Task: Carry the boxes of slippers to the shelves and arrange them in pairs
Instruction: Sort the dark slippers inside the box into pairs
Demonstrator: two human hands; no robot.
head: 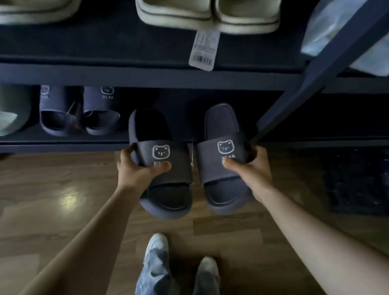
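jeans (151, 275) at bottom centre; above, mid-frame, left hand (140, 166) pinches left bear slipper (168, 187) and right hand (251, 166) pinches right bear slipper (218, 180) by the straps, just short of lower shelf (52, 145); likely risk: right one could clip slanted post (314, 78), skewing the pair.

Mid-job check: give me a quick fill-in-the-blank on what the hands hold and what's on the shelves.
1. The left hand and right hand each grip one navy slipper printed with a ___ face.
2. A matching pair stands on the ___ shelf, left of the hands.
3. A barcode tag hangs from the beige pair on the ___ shelf.

Missing words: bear; lower; upper.
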